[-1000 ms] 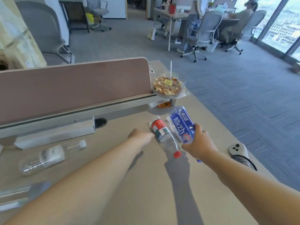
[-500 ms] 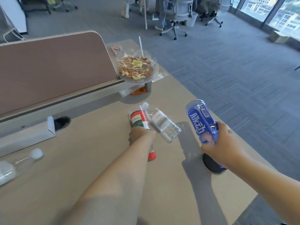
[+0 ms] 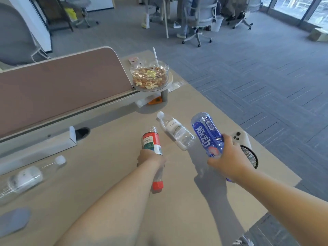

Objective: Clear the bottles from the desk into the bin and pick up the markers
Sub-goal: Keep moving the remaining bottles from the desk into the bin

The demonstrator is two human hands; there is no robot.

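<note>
My left hand (image 3: 150, 158) grips a clear bottle with a red label and red cap (image 3: 151, 142), its cap pointing back toward me. My right hand (image 3: 228, 157) holds a blue-labelled bottle (image 3: 206, 134) tilted above the desk's right side. Between them a clear bottle with a white cap (image 3: 175, 132) lies on the desk (image 3: 106, 174). Another clear white-capped bottle (image 3: 28, 176) lies at the far left. A black mesh bin (image 3: 250, 156) shows just behind my right hand at the desk edge. No markers are visible.
A glass bowl of nuts (image 3: 150, 76) sits on a small stand by the pink divider panel (image 3: 58, 86). A white controller (image 3: 240, 138) rests beside the bin. A grey flat object (image 3: 13, 221) lies at the left front. Office chairs and seated people fill the back.
My right hand carried the blue bottle rightward, away from the other bottles and toward the mesh bin. My left hand closed on the red-labelled bottle and drew it back.
</note>
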